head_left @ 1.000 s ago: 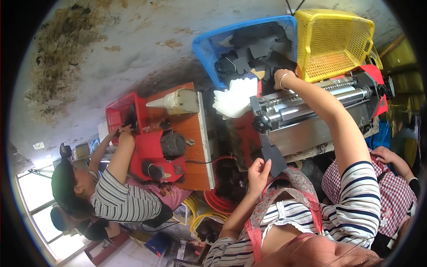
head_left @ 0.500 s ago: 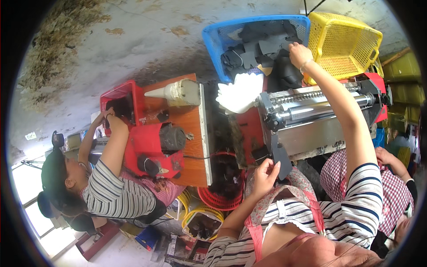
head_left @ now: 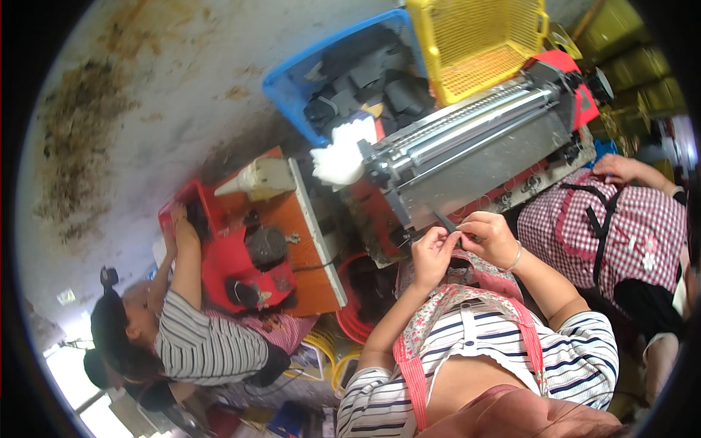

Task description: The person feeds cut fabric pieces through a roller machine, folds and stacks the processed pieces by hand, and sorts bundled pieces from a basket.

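In front of my chest, my left hand [head_left: 432, 257] and my right hand [head_left: 491, 238] meet, thumbs and fingertips pinched. Between them is a thin dark grey sheet piece [head_left: 444, 220], seen nearly edge-on, so its full shape is hidden. Both hands are closed on it. Just beyond them stands a roller machine [head_left: 475, 175] with shiny metal rollers, a sloping metal plate and red end covers. Behind the machine, a blue basket [head_left: 292, 109] holds many dark grey cut sheet pieces [head_left: 365, 80].
A yellow basket [head_left: 432, 51] adjoins the blue one. White material [head_left: 343, 155] sits at the machine's left end. To the left, a co-worker [head_left: 208, 343] reaches into a red basket [head_left: 169, 212] beside an orange table [head_left: 314, 255]. Another person in a checked apron [head_left: 577, 219] is close on my right.
My right hand has come back from the blue basket to the left hand, and both now pinch the dark piece. The view has tilted and shifted.
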A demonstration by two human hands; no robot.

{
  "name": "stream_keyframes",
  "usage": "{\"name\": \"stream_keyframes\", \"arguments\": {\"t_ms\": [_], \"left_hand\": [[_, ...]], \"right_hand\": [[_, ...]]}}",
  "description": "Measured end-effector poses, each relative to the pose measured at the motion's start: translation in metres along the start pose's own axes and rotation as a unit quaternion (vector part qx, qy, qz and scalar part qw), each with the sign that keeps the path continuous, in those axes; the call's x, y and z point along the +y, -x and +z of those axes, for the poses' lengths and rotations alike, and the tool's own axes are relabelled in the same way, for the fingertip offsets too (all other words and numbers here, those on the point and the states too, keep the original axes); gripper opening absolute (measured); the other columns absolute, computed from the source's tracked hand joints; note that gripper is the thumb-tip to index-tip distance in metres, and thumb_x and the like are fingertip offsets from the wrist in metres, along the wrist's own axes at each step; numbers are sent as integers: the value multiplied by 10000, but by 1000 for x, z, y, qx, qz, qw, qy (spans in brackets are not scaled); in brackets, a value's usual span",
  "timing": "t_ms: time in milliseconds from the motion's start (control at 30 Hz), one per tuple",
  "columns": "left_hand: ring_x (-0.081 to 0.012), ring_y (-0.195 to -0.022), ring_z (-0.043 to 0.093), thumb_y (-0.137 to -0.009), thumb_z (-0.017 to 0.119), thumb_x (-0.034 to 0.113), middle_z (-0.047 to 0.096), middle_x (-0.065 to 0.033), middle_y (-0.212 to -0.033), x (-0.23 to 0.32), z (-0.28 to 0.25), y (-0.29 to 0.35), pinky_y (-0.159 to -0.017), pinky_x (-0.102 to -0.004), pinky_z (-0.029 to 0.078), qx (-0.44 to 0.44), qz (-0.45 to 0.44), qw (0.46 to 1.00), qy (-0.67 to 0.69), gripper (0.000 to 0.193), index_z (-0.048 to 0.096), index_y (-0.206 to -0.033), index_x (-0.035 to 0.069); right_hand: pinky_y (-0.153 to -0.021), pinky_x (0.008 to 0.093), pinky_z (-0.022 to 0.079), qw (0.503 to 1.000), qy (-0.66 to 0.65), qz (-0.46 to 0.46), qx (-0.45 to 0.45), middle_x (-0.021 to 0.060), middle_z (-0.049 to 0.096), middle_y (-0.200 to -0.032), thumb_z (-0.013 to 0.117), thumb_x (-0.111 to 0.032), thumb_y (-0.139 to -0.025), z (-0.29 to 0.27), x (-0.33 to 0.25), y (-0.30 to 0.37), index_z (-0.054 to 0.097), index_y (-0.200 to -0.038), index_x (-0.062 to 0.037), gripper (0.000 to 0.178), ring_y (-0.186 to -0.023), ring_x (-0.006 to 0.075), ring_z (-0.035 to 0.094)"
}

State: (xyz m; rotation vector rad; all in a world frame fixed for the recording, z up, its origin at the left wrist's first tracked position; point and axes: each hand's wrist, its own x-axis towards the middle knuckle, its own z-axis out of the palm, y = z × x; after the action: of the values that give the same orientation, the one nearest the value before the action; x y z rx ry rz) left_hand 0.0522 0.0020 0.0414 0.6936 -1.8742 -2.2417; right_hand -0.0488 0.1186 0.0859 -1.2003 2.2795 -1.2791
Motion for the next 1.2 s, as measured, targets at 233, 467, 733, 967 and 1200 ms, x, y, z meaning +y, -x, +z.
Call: {"name": "stream_keyframes", "arguments": {"t_ms": [233, 467, 733, 967, 1200], "left_hand": [[-4, -600, 477, -845, 584, 22, 548, 26, -711, -8, 0, 1, -499, -148, 365, 4, -41, 993, 114, 52, 567, -797, 10], [12, -549, 408, -843, 588, 25, 493, 57, -660, 8, -48, 10, -481, -138, 293, 143, -32, 975, 168, 163, 503, -711, 70], [10, -546, 463, -837, 611, 60, 509, 52, -648, 7, 2, -7, -478, -144, 371, 89, -34, 995, 38, 147, 519, -722, 48], [-33, -612, 521, -874, 569, 123, 546, 21, -691, 3, 16, -15, -569, -190, 483, -5, -75, 977, 198, 155, 522, -772, 17], [-23, -608, 506, -869, 587, 167, 556, 32, -694, 5, 12, -19, -549, -169, 412, -23, -37, 999, 4, 178, 535, -760, 36]], "right_hand": [[-573, 273, 468, 968, -166, 164, 92, 95, 614, -648, 645, -43, -642, 18, 14, 14, 644, -677, -1, 54, -606, 170, 597], [-547, 262, 521, 772, -388, 467, 186, 81, 605, -706, 588, -67, -775, 9, 99, 9, 580, -812, 60, 132, -616, 136, 589], [-657, 267, 526, 764, -507, 374, 143, 109, 614, -885, 598, -125, -825, 5, 69, -21, 551, -976, 47, 234, -737, 164, 612], [-621, 261, 495, 983, -131, 121, -40, 58, 647, -769, 696, -109, -727, -10, 38, 9, 651, -862, 5, 182, -691, 119, 608], [-610, 250, 497, 992, -108, 47, -44, 56, 644, -701, 642, -20, -683, -16, 27, -6, 655, -794, 27, 121, -661, 117, 612]]}}
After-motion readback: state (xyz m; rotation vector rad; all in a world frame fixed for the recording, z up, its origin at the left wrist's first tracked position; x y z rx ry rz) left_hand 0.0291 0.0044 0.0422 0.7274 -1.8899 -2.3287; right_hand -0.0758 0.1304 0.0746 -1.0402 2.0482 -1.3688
